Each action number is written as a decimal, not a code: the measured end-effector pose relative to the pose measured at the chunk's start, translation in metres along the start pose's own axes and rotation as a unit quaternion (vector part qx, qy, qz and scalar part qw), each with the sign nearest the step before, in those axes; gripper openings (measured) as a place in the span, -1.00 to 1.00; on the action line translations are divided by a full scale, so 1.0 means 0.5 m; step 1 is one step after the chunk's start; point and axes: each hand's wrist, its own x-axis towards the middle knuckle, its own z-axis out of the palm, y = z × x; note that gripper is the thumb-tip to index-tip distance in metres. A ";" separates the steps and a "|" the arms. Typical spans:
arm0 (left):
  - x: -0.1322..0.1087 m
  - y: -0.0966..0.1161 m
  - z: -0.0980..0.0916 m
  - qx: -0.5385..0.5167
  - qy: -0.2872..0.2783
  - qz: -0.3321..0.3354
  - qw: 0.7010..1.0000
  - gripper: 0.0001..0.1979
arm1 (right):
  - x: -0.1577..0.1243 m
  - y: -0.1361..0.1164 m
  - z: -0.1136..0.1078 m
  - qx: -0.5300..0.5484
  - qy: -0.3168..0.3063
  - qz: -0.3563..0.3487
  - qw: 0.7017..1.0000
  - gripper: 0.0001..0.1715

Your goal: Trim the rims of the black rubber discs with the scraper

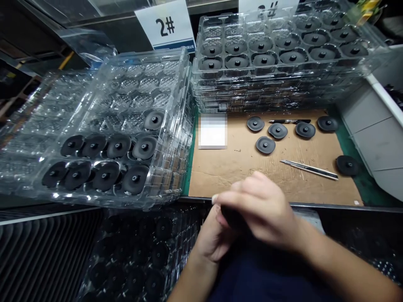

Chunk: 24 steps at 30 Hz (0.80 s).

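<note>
Close to my body, in front of the workbench edge, my left hand point(211, 237) and my right hand point(262, 207) come together around a black rubber-like disc point(232, 216). Both sets of fingers are closed on it, and most of the disc is hidden by them. Beyond my hands a sheet of brown cardboard point(220, 172) covers the bench. Several similar black discs with a small raised centre lie on it, one of them a loose disc point(265, 145). A slim silver craft knife point(310, 169) rests to the right, and a black pen point(289, 121) lies farther back.
To the left stands a stack of clear plastic trays point(163, 100), its top tray partly filled with black discs. Another tray stack point(270, 79) is at the back. A "2#" sign point(165, 27) hangs behind. More discs sit in a dark lower tray point(135, 251). A pale bin wall point(374, 126) borders the right.
</note>
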 end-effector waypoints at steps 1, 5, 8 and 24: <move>-0.002 0.002 -0.002 -0.007 -0.013 -0.003 1.000 -0.43 | -0.002 0.014 -0.006 0.018 0.000 0.036 0.999 -0.77; -0.015 0.015 -0.020 -0.082 -0.087 -0.025 0.993 -0.32 | -0.049 0.082 -0.030 0.045 0.020 0.262 0.964 -0.77; -0.017 0.017 -0.029 -0.123 -0.117 -0.019 0.985 -0.35 | -0.113 0.115 -0.023 0.092 0.023 0.374 0.923 -0.72; -0.012 0.001 0.004 -0.111 -0.127 -0.007 0.986 -0.39 | -0.135 0.061 -0.007 0.071 0.078 0.352 0.930 -0.74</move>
